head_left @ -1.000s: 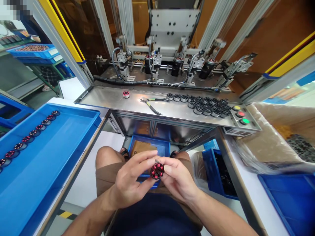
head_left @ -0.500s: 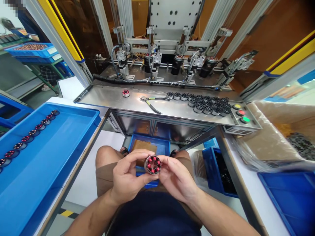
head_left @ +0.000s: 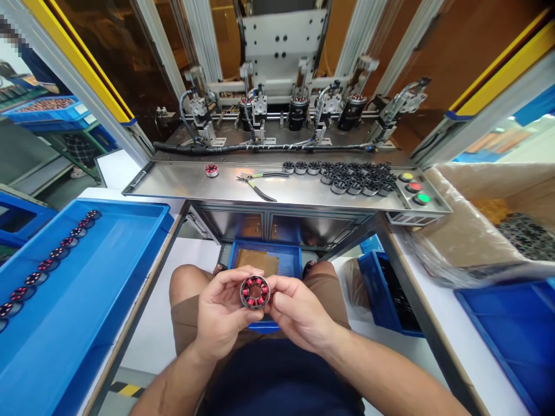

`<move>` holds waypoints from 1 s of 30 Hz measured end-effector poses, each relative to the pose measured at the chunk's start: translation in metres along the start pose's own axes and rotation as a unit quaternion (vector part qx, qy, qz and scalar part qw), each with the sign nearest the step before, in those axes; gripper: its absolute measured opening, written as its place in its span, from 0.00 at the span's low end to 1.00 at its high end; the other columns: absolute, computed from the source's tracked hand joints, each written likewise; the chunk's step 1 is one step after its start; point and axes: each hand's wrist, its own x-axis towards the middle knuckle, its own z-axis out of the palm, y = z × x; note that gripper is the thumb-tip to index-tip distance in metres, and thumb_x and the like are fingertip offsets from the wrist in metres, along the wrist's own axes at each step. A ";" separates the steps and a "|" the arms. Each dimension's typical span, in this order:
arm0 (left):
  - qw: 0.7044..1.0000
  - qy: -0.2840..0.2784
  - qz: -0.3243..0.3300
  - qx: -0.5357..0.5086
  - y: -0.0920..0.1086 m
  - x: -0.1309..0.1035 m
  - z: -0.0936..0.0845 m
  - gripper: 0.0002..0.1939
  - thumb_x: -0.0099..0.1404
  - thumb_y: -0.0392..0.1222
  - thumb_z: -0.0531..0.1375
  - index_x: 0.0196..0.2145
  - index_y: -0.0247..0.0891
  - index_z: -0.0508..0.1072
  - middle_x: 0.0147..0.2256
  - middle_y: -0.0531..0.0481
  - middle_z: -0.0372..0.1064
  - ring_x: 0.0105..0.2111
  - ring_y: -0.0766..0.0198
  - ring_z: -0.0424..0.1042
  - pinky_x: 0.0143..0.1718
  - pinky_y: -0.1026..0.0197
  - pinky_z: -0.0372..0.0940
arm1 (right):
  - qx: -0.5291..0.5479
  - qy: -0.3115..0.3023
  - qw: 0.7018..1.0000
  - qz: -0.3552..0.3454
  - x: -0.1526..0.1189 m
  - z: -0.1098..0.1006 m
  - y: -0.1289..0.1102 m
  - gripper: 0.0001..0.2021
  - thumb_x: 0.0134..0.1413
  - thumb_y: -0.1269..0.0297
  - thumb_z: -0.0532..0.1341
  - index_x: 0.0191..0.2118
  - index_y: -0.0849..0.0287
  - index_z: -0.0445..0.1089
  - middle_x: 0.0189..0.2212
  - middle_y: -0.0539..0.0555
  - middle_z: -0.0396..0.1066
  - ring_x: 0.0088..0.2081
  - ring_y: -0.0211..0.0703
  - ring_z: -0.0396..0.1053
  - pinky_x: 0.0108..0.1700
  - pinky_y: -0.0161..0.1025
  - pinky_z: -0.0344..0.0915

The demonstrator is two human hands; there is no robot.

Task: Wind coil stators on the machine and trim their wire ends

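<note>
A round motor stator [head_left: 255,292] with red wire coils is held over my lap, its coil face turned toward me. My left hand [head_left: 223,309] grips its left side, thumb below and fingers over the top. On the other side, my right hand [head_left: 299,312] pinches the stator's right edge between thumb and fingertips. Ahead on the metal ledge lie a single red-wound stator [head_left: 211,170], wire cutters [head_left: 255,184] with open jaws, and a cluster of dark stators [head_left: 355,176] without visible red coils.
Behind the ledge stands a machine with several clamp heads [head_left: 299,110]. Push buttons [head_left: 415,187] sit at its right end. A blue tray [head_left: 108,242] with a row of stators is at left; a plastic-lined carton [head_left: 459,202] and blue bins [head_left: 507,341] are at right.
The stator has turned to show its coil face more squarely and has shifted slightly left in view with both hands. My right fingers have curled in more. The camera view has shifted too.
</note>
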 end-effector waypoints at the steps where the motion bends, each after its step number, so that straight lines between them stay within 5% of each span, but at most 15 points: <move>1: 1.000 0.001 -0.002 -0.002 -0.001 0.000 0.000 0.23 0.52 0.39 0.74 0.46 0.45 0.77 0.44 0.47 0.79 0.46 0.60 0.78 0.47 0.62 0.73 | 0.002 0.004 1.000 0.001 0.001 0.000 0.001 0.18 0.44 0.51 0.74 0.34 0.60 0.78 0.28 0.51 0.74 0.30 0.36 0.66 0.38 0.35 0.62; 16: 0.997 0.004 -0.060 -0.053 0.002 0.007 -0.001 0.22 0.52 0.42 0.74 0.45 0.45 0.77 0.44 0.46 0.75 0.45 0.54 0.79 0.36 0.60 0.76 | -0.050 0.094 0.994 -0.027 -0.014 -0.028 0.002 0.19 0.49 0.49 0.71 0.38 0.62 0.78 0.32 0.56 0.76 0.31 0.38 0.69 0.37 0.37 0.63; 22: 1.000 -0.024 -0.007 -0.014 0.006 0.008 -0.006 0.20 0.56 0.35 0.71 0.46 0.46 0.76 0.45 0.48 0.70 0.40 0.58 0.80 0.43 0.55 0.76 | -0.076 0.148 0.986 -0.017 -0.025 -0.040 0.010 0.20 0.47 0.48 0.72 0.37 0.62 0.78 0.30 0.56 0.75 0.29 0.38 0.67 0.35 0.38 0.62; 30: 0.987 -0.034 0.078 0.134 0.016 0.006 -0.012 0.23 0.56 0.27 0.69 0.48 0.45 0.75 0.48 0.43 0.71 0.49 0.58 0.74 0.47 0.57 0.73 | -0.098 0.186 0.978 -0.009 -0.033 -0.048 0.016 0.18 0.47 0.50 0.72 0.36 0.62 0.79 0.29 0.55 0.76 0.29 0.38 0.68 0.34 0.37 0.63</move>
